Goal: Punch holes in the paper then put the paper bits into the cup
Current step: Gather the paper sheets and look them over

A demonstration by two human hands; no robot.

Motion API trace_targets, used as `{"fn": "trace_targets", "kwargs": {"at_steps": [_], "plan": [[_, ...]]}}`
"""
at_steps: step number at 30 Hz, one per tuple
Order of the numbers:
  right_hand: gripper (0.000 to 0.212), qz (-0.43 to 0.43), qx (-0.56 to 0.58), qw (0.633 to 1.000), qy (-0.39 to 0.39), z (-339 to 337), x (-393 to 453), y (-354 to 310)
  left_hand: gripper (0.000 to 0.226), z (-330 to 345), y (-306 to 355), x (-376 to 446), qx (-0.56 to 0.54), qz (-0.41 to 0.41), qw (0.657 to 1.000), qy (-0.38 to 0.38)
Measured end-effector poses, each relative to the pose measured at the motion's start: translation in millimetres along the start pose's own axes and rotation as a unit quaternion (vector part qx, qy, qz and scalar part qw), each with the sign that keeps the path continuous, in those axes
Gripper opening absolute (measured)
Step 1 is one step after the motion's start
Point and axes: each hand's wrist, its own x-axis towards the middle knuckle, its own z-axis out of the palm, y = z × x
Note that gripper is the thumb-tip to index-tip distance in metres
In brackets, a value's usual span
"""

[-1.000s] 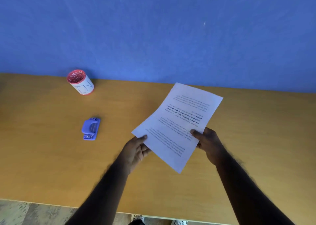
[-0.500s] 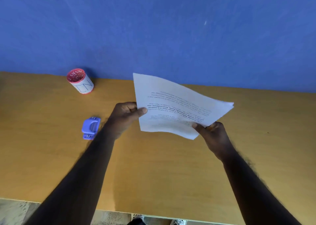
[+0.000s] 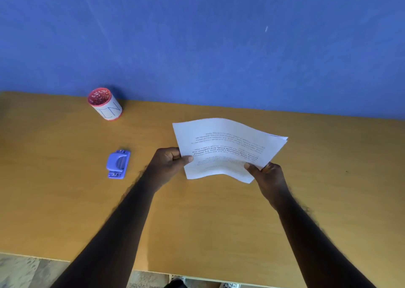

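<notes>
Left hand (image 3: 168, 163) pinches the near-left edge of the paper (image 3: 228, 147), thumb on top; right hand (image 3: 268, 176) pinches the near-right corner. Over the last second the sheets swung from a diagonal tilt to lying wide across, held up over the table (image 3: 219, 233). Looks like lining up an edge for punching, which hasn't started. The hole punch (image 3: 118, 164) sits untouched to the left, cup (image 3: 105, 103) far left by the blue wall (image 3: 219, 42). Tan wooden top, bit of floor (image 3: 19, 272) near.

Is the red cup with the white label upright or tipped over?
Upright: the red cup with the white label stands on its base on the wooden table, open mouth up.
</notes>
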Motion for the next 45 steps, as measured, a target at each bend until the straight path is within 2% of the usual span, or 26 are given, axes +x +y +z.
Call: {"fn": "trace_targets", "kwargs": {"at_steps": [4, 6, 8, 10, 12, 14, 16, 18, 22, 28, 30, 32, 34, 38, 42, 45], "plan": [[0.020, 0.002, -0.004, 1.000, 0.024, -1, 2, 0, 0.016, 5, -1, -1, -0.026, 0.005, 0.999, 0.026], [0.050, 0.006, 0.012, 0.999, 0.044, 1, 1, 2, 0.014, 7, 0, -3, -0.095, -0.015, 0.994, 0.053], [0.082, 0.071, 0.059, 0.992, 0.089, 5, -3, 4, 0.011, 10, -3, -5, -0.176, -0.049, 0.980, 0.082], [0.095, 0.133, 0.102, 0.981, 0.099, 11, -9, 9, 0.008, 19, -6, -7, -0.236, -0.085, 0.962, 0.112], [0.090, 0.174, 0.113, 0.976, 0.066, 17, -14, 14, 0.007, 29, -9, -9, -0.306, -0.126, 0.933, 0.143], [0.067, 0.182, 0.138, 0.973, 0.021, 21, -17, 15, 0.007, 38, -13, -11, -0.350, -0.166, 0.908, 0.156], [0.041, 0.171, 0.165, 0.971, 0.021, 21, -16, 15, 0.002, 46, -18, -15, -0.355, -0.192, 0.904, 0.138], [0.025, 0.174, 0.184, 0.967, 0.031, 18, -13, 14, 0.014, 50, -24, -19, -0.359, -0.198, 0.905, 0.114], [0.022, 0.172, 0.154, 0.972, 0.040, 8, -8, 12, 0.017, 44, -30, -18, -0.354, -0.203, 0.909, 0.084], [0.024, 0.141, 0.123, 0.982, 0.031, -16, -3, 5, 0.015, -6, -26, -2, -0.389, -0.177, 0.895, 0.126], [0.024, 0.126, 0.124, 0.984, 0.016, -25, -1, 1, 0.018, -26, -18, 2, -0.335, -0.161, 0.923, 0.104], [0.024, 0.106, 0.122, 0.987, -0.001, -33, 2, -4, 0.020, -41, -12, 5, -0.232, -0.144, 0.960, 0.055], [0.025, 0.079, 0.116, 0.990, -0.020, -38, 4, -7, 0.017, -52, -6, 7, -0.153, -0.125, 0.980, 0.014], [0.029, 0.023, 0.114, 0.992, -0.055, -47, 6, -16, 0.024, -59, 5, 10, -0.068, -0.075, 0.994, -0.037], [0.031, -0.028, 0.108, 0.990, -0.083, -54, 4, -24, 0.024, -58, 11, 11, -0.033, -0.030, 0.999, -0.030], [0.028, -0.033, 0.055, 0.995, -0.072, -50, 7, -19, 0.029, -56, 7, 11, 0.002, -0.009, 1.000, -0.008]]}}
